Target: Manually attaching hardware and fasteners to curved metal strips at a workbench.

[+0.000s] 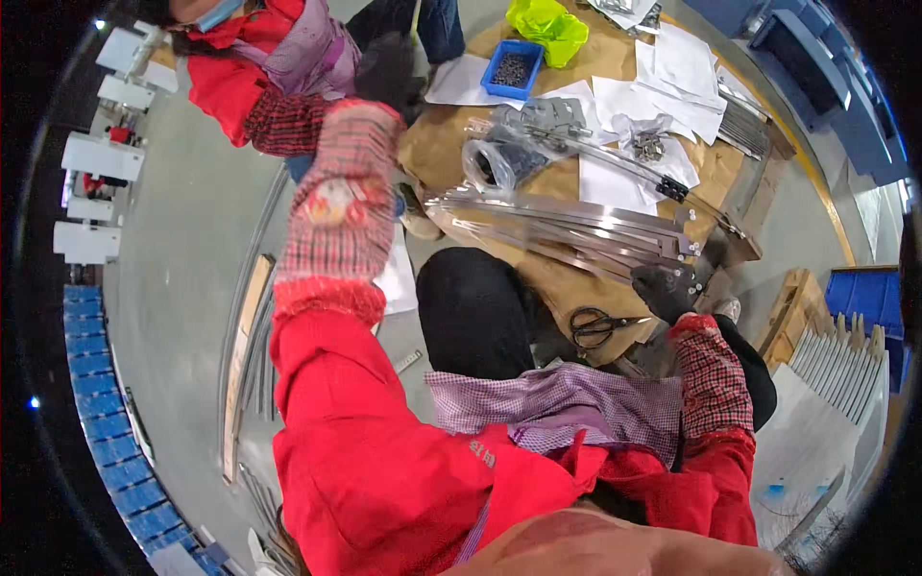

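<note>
My left arm reaches far forward in a red sleeve with a checked cuff. At its end, my left hand (pixel 391 75) in a dark glove is smeared by motion beside another person's legs, and its fingers do not show clearly. In a dark glove, my right hand (pixel 663 291) is closed at the right ends of a fanned bundle of long, shiny metal strips (pixel 576 219). Some strips are blurred, and the exact grip is partly hidden. Black-handled scissors (pixel 597 328) lie on brown paper (pixel 547 288) just left of that hand.
A blue bin (pixel 512 69) of small dark parts, a yellow-green bag (pixel 549 31), white sheets (pixel 684 69) and a plastic-wrapped roll (pixel 490 163) lie ahead. Another person (pixel 279 58) in red is at upper left. A wooden pallet (pixel 795 307) and stacked panels (pixel 836 370) stand right.
</note>
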Motion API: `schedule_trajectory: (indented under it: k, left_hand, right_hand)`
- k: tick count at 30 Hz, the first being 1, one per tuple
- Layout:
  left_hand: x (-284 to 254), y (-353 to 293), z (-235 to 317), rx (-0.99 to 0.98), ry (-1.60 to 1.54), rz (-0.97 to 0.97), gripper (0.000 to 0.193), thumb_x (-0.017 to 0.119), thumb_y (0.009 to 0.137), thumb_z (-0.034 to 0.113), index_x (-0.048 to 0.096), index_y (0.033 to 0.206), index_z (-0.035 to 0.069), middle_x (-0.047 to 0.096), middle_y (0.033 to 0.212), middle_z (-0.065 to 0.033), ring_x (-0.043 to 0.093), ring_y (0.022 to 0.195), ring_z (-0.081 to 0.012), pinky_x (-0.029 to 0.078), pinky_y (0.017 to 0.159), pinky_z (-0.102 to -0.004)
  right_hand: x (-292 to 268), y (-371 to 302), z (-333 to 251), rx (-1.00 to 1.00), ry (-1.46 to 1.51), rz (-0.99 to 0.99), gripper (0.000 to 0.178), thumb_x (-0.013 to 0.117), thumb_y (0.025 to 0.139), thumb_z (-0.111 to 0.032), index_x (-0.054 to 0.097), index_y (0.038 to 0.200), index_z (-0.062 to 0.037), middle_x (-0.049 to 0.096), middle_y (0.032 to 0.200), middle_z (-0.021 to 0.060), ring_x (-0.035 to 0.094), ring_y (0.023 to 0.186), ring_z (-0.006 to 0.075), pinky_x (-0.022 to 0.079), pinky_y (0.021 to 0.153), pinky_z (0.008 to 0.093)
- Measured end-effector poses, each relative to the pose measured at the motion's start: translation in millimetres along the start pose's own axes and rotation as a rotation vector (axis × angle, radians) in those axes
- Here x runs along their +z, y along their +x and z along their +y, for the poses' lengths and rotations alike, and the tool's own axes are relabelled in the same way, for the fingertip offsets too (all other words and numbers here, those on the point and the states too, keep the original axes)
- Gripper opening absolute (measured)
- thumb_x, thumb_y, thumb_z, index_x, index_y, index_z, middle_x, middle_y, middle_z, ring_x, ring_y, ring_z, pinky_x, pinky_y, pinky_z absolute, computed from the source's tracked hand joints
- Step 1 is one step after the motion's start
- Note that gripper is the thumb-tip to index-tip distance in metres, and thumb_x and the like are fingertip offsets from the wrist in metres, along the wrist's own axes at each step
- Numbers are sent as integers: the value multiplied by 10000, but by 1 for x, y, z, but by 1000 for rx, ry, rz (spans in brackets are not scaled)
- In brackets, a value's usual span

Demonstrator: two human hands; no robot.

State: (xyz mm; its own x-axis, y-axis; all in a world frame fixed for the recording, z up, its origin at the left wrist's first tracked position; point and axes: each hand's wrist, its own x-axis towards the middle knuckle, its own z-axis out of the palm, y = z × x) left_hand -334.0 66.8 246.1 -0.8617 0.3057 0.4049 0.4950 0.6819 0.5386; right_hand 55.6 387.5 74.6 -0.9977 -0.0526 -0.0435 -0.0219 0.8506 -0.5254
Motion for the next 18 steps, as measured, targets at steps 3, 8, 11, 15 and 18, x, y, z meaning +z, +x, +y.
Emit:
schedule_trajectory:
  k: [3,8,11,15,18]
  left_hand:
    - [-21,16,-61,269,266,-238,232,592,729,217,558,863,30,575,704,-111,527,576,-249,442,566,-337]
    - [5,23,-123,611,599,-560,92,500,765,104,542,722,35,543,618,-137,505,546,-243,435,552,-332]
    - [5,21,-157,367,-76,-636,108,579,769,129,563,828,39,558,670,-97,516,616,-213,427,569,-305]
    - [-4,18,-94,-6,-575,-720,174,614,762,117,566,898,20,575,730,-87,528,674,-191,432,604,-291]
    - [-33,-1,-47,-363,-806,-720,214,623,754,97,563,934,-1,587,773,-90,536,709,-179,441,633,-287]
  right_hand:
    - [-1,42,-6,119,57,-83,314,567,820,-277,634,1020,-44,655,983,87,608,800,268,482,713,339]
    - [-19,167,-72,-95,643,-30,284,520,884,-195,586,1079,1,632,1053,86,591,904,225,453,810,313]
    - [-17,247,-131,-268,861,40,277,526,880,-184,586,1098,-23,619,1076,83,581,931,200,448,811,320]
    - [-8,312,-161,-91,1191,12,293,526,869,-152,572,1142,-54,607,1079,68,578,927,168,455,783,299]
    - [2,339,-192,5,1427,-76,320,525,861,-107,553,1177,-65,600,1080,51,579,913,140,459,766,274]
